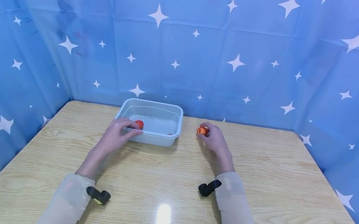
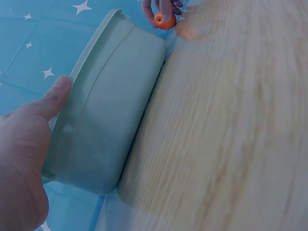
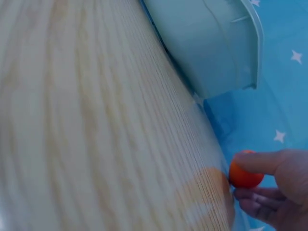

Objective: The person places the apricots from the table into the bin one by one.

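A pale blue-grey plastic tub (image 1: 159, 139) stands near the table's far edge. At its front left corner is my left hand (image 1: 119, 132), thumb along the near rim and fingers over the inside. A round red thing (image 1: 139, 124) shows inside the tub by those fingertips; the fingers are hidden in the left wrist view, so whether they grip it or the rim is unclear. Right of the tub, my right hand (image 1: 213, 137) holds a small round orange-red fruit (image 3: 246, 172) between thumb and fingers, low by the tabletop. A dark dimple marks the fruit.
A sliver of another red thing (image 1: 169, 134) shows inside the tub near its front right. The wood-grain table (image 1: 155, 175) reaches back to a blue curtain (image 1: 189, 51) with white stars. Each forearm carries a small black camera (image 1: 209, 187).
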Action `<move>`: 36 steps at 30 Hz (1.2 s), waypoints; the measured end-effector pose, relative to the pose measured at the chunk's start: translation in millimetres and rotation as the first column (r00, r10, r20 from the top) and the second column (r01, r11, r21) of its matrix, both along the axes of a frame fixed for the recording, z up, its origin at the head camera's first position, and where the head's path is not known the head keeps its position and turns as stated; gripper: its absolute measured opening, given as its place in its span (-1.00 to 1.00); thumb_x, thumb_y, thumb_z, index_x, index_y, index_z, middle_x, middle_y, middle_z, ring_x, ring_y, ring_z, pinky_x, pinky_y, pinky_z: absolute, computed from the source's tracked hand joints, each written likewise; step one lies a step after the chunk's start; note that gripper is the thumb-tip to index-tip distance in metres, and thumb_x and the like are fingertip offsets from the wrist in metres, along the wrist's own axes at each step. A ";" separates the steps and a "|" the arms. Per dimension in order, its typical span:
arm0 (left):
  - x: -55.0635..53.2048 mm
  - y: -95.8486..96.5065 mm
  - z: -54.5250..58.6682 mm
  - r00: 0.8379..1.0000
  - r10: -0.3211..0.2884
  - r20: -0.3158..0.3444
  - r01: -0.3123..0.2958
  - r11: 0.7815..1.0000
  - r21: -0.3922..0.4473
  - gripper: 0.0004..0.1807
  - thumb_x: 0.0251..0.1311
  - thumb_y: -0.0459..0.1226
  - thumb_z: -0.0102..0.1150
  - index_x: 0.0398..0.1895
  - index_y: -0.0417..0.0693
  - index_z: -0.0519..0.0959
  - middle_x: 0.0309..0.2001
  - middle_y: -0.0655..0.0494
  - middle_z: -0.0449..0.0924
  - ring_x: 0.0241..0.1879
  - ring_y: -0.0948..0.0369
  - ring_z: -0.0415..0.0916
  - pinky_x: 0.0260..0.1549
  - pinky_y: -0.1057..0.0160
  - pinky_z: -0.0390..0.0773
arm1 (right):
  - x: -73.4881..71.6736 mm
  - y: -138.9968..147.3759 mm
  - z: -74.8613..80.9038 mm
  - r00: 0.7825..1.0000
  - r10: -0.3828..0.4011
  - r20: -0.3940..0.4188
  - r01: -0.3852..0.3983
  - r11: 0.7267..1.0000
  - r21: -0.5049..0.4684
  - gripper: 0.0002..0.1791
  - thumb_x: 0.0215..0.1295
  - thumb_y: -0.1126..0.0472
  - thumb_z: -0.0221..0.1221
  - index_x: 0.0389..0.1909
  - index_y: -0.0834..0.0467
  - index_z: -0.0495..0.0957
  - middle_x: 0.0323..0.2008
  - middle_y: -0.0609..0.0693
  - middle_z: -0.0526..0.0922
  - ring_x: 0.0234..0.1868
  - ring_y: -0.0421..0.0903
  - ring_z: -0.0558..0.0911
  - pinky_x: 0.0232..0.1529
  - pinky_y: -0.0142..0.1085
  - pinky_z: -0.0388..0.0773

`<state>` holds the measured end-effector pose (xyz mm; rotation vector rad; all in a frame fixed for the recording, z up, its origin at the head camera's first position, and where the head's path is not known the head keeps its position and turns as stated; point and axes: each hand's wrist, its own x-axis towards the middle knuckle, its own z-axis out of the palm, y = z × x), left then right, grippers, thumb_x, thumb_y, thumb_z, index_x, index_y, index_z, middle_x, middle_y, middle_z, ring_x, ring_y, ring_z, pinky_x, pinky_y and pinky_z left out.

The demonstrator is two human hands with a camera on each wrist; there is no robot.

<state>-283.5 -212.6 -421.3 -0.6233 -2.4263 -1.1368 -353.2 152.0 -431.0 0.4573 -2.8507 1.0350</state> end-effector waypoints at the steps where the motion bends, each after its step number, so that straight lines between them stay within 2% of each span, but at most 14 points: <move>1: 0.1 0.0 0.0 1.000 0.001 0.000 -0.001 1.000 0.000 -0.85 0.23 -0.19 0.42 -0.24 -0.06 0.73 -0.23 0.11 0.71 -0.09 0.11 0.57 0.02 0.03 0.44 | -0.3 0.4 -0.5 1.000 -0.002 0.003 0.002 1.000 -0.004 -0.56 0.40 0.26 0.26 0.24 0.30 0.48 0.00 0.26 0.59 -0.12 0.10 0.56 -0.10 -0.10 0.53; 6: 0.1 0.3 -0.1 1.000 -0.003 -0.007 0.003 1.000 0.001 -0.85 0.23 -0.20 0.42 -0.25 -0.07 0.73 -0.23 0.10 0.71 -0.09 0.10 0.57 0.03 0.03 0.45 | 0.3 1.9 -1.1 1.000 -0.015 0.013 0.015 1.000 -0.023 -0.55 0.41 0.26 0.26 0.26 0.30 0.47 0.01 0.28 0.59 -0.10 0.12 0.57 -0.10 -0.09 0.55; 13: 0.3 0.4 0.3 1.000 -0.005 -0.011 0.005 1.000 0.002 -0.86 0.22 -0.20 0.43 -0.25 -0.07 0.73 -0.23 0.11 0.71 -0.09 0.11 0.57 0.01 0.03 0.47 | 2.8 3.2 3.9 0.999 -0.031 0.011 0.032 0.993 -0.113 -0.52 0.38 0.29 0.26 0.28 0.29 0.47 0.06 0.26 0.59 -0.08 0.14 0.57 -0.07 -0.07 0.54; 20: 0.5 0.4 0.3 1.000 -0.005 -0.011 0.005 1.000 -0.001 -0.86 0.23 -0.20 0.42 -0.25 -0.07 0.73 -0.23 0.10 0.71 -0.08 0.10 0.58 0.07 0.01 0.40 | 6.9 2.5 12.2 0.999 -0.038 -0.002 0.037 0.987 -0.156 -0.55 0.41 0.28 0.20 0.28 0.25 0.47 0.09 0.26 0.58 -0.02 0.15 0.59 -0.04 -0.05 0.56; 36: 0.9 0.9 1.5 1.000 -0.004 -0.014 0.004 1.000 -0.005 -0.86 0.22 -0.20 0.43 -0.26 -0.07 0.73 -0.25 0.10 0.72 -0.11 0.11 0.58 0.00 0.04 0.47 | 11.0 -0.1 33.8 0.998 -0.031 -0.062 0.017 0.976 -0.218 -0.59 0.41 0.31 0.22 0.23 0.28 0.48 0.10 0.29 0.58 0.01 0.20 0.62 0.02 -0.01 0.59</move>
